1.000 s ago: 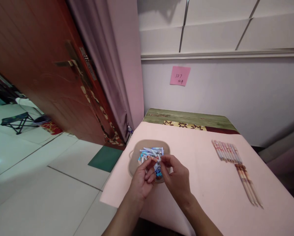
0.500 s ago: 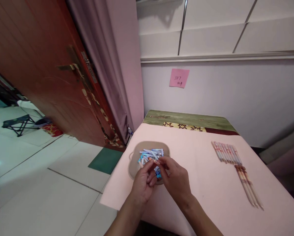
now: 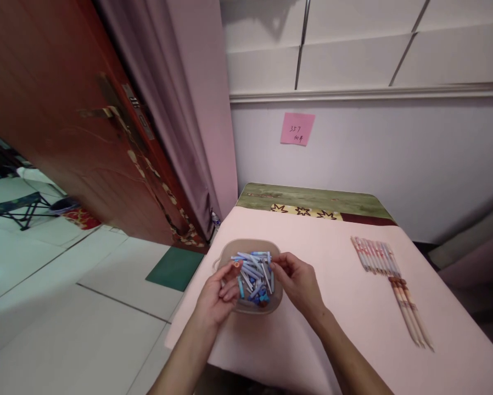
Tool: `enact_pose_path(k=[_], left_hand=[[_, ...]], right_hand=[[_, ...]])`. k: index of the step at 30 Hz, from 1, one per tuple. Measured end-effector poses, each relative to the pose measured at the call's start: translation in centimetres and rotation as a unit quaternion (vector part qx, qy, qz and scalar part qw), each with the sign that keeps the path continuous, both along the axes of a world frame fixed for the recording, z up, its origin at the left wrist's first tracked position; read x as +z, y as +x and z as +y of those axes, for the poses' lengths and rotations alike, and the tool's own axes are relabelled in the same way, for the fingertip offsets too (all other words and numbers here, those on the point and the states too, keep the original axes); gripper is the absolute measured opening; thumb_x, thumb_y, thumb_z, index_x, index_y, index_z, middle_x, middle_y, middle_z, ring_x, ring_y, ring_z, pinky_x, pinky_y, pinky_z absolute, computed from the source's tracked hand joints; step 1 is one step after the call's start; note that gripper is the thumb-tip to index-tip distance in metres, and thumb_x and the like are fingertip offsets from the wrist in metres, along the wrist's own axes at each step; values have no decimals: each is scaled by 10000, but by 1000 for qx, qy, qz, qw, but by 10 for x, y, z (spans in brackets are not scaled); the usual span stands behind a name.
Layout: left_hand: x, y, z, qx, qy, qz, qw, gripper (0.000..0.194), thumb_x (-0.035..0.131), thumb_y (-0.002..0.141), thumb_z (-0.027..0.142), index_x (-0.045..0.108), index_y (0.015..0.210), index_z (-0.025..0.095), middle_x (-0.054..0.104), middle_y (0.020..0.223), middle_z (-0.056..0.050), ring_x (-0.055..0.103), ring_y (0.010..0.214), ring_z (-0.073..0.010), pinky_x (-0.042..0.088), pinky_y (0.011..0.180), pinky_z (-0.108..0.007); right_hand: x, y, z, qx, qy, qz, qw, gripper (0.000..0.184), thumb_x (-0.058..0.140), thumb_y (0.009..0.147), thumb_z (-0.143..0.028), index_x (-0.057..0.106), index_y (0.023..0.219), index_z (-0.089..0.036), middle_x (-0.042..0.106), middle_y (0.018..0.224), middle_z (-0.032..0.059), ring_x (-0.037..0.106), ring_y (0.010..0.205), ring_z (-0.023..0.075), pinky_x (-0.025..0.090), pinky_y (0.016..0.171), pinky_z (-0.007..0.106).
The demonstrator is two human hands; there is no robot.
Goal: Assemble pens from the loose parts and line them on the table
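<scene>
Over the left part of a beige plastic box [image 3: 225,258], my left hand [image 3: 216,293] is closed on a pen part [image 3: 236,264] with a round orange-brown end facing me; the rest of it is hidden by the fingers. My right hand [image 3: 300,280] is at the box's right rim, thumb and fingertips pinched together. Whether something small sits between those fingertips I cannot make out. Inside the box lies a jumble of pen parts [image 3: 252,270]: white and lilac tubes, with blue and dark pieces nearer me.
On the pink-covered table [image 3: 312,241], a row of several pale pens [image 3: 376,257] lies at the right. Below it are three pens with brown ends [image 3: 411,312]. A pink note [image 3: 297,129] is on the wall. A wooden door [image 3: 65,109] stands at the left.
My hands have moved apart. Earlier both met at the orange-brown pen part; now it is in my left hand alone, tipped towards me, and my right hand is at the box's right rim.
</scene>
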State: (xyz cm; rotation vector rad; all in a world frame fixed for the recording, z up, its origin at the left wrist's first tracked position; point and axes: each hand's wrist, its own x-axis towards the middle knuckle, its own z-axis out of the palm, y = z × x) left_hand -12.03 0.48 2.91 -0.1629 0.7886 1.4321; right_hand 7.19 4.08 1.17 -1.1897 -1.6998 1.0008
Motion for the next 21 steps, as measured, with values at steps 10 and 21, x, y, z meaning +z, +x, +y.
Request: enact_pose_path(k=[10, 21], left_hand=[[7, -27, 11, 10, 34, 30, 999, 201, 426, 939, 130, 559, 794, 92, 723, 769, -84, 285, 253, 10, 252, 229, -126], [7, -35, 14, 22, 40, 10, 999, 196, 428, 945, 146, 558, 807, 99, 730, 791, -84, 287, 258, 4, 249, 230, -131]], right_hand=[[-9, -63, 30, 165, 72, -424, 887, 226, 512, 870, -213, 734, 916, -213, 736, 939, 77, 678, 885, 224, 471, 727, 274], [-40, -99, 35, 238, 88, -471, 845, 300, 460, 855, -102, 743, 950, -127, 740, 926, 157, 703, 856, 257, 512, 739, 294]])
